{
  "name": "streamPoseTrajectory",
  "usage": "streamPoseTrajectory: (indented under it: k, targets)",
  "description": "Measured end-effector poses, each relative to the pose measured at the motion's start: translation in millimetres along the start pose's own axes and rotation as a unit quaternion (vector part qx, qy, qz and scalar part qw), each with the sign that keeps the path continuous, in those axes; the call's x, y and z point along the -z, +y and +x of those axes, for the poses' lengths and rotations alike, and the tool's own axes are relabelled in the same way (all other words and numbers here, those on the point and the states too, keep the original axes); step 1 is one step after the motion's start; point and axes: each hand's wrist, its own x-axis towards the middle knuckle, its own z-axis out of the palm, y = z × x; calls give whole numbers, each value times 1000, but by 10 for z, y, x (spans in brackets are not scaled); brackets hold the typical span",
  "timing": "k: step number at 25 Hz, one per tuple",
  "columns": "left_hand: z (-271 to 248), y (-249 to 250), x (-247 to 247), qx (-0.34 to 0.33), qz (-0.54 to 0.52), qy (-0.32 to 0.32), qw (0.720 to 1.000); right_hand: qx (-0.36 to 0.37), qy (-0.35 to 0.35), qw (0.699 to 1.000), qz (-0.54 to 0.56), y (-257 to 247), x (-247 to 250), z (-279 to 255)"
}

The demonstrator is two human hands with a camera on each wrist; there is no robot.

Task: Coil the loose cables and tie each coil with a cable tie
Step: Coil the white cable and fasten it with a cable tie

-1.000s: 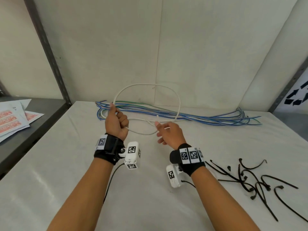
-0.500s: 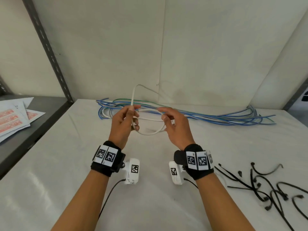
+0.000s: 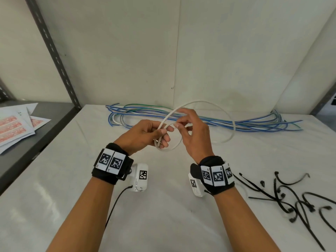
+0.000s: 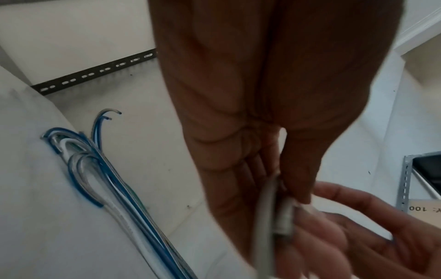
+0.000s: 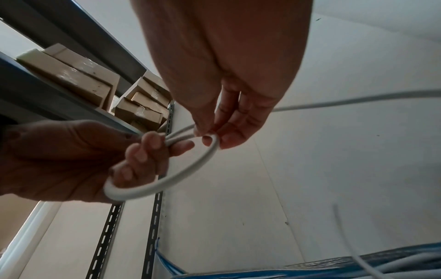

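Left hand (image 3: 145, 135): fingers curled round the gathered turns of the white cable (image 3: 231, 122), a firm closed grip above the desk (image 3: 54, 179).
Right hand (image 3: 192, 131): thumb and fingertips pinching the same cable just beside the left hand, feeding in the next turn.
Cable position: small loop hanging under the left hand; a wider loop arching out to the right and down to the desk.
Doing it well: best to match each new turn to the small loop, lay it flat against the others, tuck it under the left thumb before letting go.
Waiting: bundle of blue cables (image 3: 200, 120) at the back; black cable ties (image 3: 291, 197) at the right, untouched.
Hard to see: number of turns under the fingers; cable ends; left wrist view blurred.
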Motion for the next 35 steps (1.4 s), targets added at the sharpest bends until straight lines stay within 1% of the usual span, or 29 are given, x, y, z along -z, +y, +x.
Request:
streamPoseTrajectory:
  k: [2, 4, 6, 8, 9, 10, 12, 14, 15, 16, 17, 18, 19, 21, 22, 24, 25, 27, 28, 30, 32, 33, 34, 35]
  targets:
    - [98, 39, -72, 35, -18, -1, 999, 13, -6, 1000, -4, 0, -27, 29]
    - [195, 96, -141, 75, -46, 9, 996, 25, -17, 999, -38, 56, -43, 90]
    - [318, 125, -145, 51, -19, 29, 998, 30, -9, 993, -113, 93, 3, 188]
    - [407, 114, -81, 28, -1, 36, 999, 52, 21, 971, -230, 127, 72, 301]
    - [450, 119, -48, 24, -8, 35, 999, 64, 32, 962, -265, 153, 99, 359]
    - [464, 126, -13, 20, -16, 32, 999, 68, 34, 959, -273, 147, 108, 393]
    - [501, 121, 42, 13, -11, 35, 999, 71, 16, 964, -257, 154, 81, 450]
    - [510, 123, 95, 7, 11, 41, 999, 81, 4, 961, -265, 165, 59, 487]
    - [507, 119, 102, 4, 8, 37, 999, 85, -11, 963, -254, 154, 71, 495]
    - [502, 113, 103, 2, -5, 28, 1000, 77, -36, 973, -216, 126, 102, 508]
    - [497, 120, 102, 2, -25, 16, 1000, 59, -65, 984, -154, 96, 146, 534]
    - [496, 141, 95, 6, -52, -1, 999, 43, -92, 990, -99, 63, 206, 569]
    - [481, 161, 86, 14, -88, -21, 996, 34, -109, 991, -66, 42, 258, 582]
    - [454, 219, 74, 27, -167, -54, 984, 37, -119, 992, -38, 24, 321, 589]
    - [448, 240, 70, 34, -194, -59, 979, 32, -122, 992, -24, 28, 329, 582]
    - [456, 246, 88, 48, -213, -41, 975, 0, -137, 990, -17, 33, 319, 562]
    - [459, 239, 120, 52, -218, -25, 974, -15, -141, 989, -35, 48, 336, 564]
    - [451, 207, 252, 45, -260, 12, 964, -29, -120, 989, -86, 116, 427, 588]
    - [445, 193, 336, 36, -292, 29, 955, -37, -87, 991, -93, 162, 486, 604]
    - [420, 176, 475, 15, -352, 41, 935, -63, 0, 997, -49, 228, 552, 629]
    - [405, 170, 528, -8, -390, 32, 920, -73, 61, 995, -6, 214, 510, 635]
    - [403, 162, 520, -10, -393, 31, 919, -77, 72, 994, -14, 206, 468, 625]
    - [406, 159, 503, -11, -388, 32, 921, -82, 68, 993, -41, 202, 445, 619]
    - [412, 157, 485, -11, -381, 34, 924, -85, 44, 992, -80, 201, 441, 612]
